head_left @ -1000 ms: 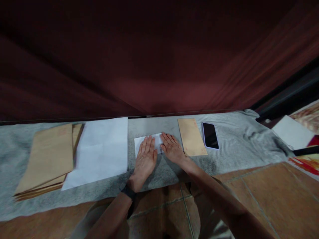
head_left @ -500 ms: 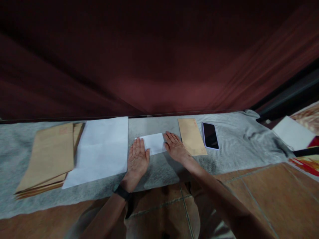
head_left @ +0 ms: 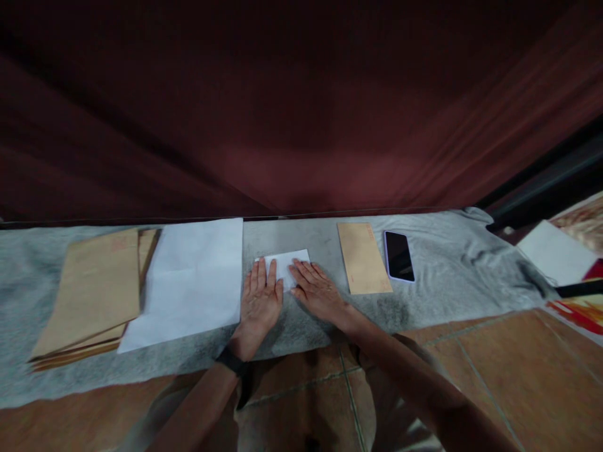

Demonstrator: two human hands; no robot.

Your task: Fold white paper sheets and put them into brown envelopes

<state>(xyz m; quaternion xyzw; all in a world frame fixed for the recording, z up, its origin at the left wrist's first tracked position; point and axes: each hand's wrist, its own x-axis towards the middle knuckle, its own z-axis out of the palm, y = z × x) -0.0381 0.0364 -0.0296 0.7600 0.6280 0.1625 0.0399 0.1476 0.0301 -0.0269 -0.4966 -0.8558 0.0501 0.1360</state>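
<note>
A small folded sheet of white paper lies on the grey cloth in front of me, partly covered by both hands. My left hand rests flat on its left end, fingers stretched out. Over the right part of the paper lies my right hand, palm down with fingers extended. To the right of that hand is a single brown envelope. Larger white sheets are spread to the left of my left hand.
Several brown envelopes are stacked at the far left. A phone with a pale purple case lies right of the single envelope. The grey cloth runs along a dark red curtain. Tiled floor shows in front.
My right hand has slid left from the paper's right end onto its middle, closer to my left hand. The left hand has stayed in place.
</note>
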